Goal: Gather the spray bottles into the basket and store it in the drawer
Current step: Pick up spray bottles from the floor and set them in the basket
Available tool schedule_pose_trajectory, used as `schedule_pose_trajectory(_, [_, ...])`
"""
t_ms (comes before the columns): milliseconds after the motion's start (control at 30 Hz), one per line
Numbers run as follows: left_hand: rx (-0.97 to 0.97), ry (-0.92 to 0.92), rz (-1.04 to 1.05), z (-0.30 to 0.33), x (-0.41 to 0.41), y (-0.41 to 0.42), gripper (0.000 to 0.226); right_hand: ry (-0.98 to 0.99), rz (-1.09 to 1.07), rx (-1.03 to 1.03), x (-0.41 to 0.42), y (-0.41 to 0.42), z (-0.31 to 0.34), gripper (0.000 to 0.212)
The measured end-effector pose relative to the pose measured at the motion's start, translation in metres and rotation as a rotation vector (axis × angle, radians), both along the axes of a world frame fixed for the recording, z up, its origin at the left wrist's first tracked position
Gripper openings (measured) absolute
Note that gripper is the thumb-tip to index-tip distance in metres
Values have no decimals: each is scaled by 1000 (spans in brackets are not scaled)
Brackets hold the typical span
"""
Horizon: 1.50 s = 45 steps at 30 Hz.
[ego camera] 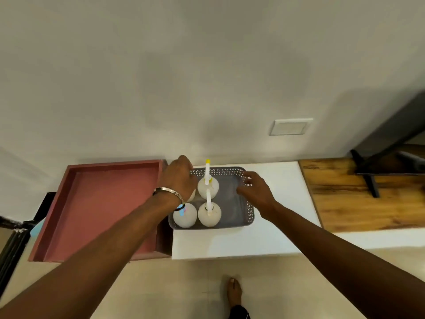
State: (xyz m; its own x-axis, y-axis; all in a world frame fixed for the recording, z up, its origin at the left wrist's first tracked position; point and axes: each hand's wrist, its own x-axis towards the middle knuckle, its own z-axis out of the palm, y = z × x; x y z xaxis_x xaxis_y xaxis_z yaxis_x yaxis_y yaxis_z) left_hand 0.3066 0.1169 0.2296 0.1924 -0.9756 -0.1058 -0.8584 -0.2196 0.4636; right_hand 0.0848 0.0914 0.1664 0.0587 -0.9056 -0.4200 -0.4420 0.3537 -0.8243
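A grey perforated basket [247, 212] sits on the white countertop [264, 238], right beside the open red drawer [103, 203]. Several white spray bottles stand upright in its left half: one with a yellow-tipped nozzle [208, 187], one in front of it [209, 214], one at the front left [185, 215], and one mostly hidden under my left hand. My left hand [179, 178] curls over the basket's far left corner and that hidden bottle. My right hand [254, 189] reaches over the basket's right rim, fingers spread and touching the perforated edge.
The drawer is pulled out to the left and holds nothing visible. A wooden surface [368, 194] with a dark stand [372, 180] lies to the right. A wall switch plate [291, 126] is behind. My bare foot [234, 292] is on the tiled floor below.
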Motion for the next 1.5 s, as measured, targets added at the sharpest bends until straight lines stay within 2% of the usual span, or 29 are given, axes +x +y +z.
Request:
schedule_pose_trajectory(67, [-71, 10, -9, 15, -7, 21, 17, 7, -22, -6, -11, 22, 19, 59])
schedule_pose_trajectory(200, [-110, 93, -49, 35, -28, 67, 24, 18, -55, -23, -36, 69, 52, 55])
schedule_pose_trajectory(367, [-127, 191, -120, 45, -59, 126, 27, 40, -76, -6, -68, 132, 78, 63])
schedule_pose_trajectory(700, [53, 297, -211, 40, -136, 258, 56, 29, -150, 6, -161, 292, 98, 61])
schedule_pose_trajectory(900, [152, 322, -260, 26, -194, 347, 59, 9, -268, 12, -228, 394, 106, 61])
schedule_pose_trajectory(1133, [248, 389, -389, 18, -276, 413, 59, 9, -529, 73, -303, 511, 104, 58])
schedule_pose_trajectory(1500, [431, 378, -702, -5, -379, 427, 71, 43, -1032, 184, -378, 636, 79, 56])
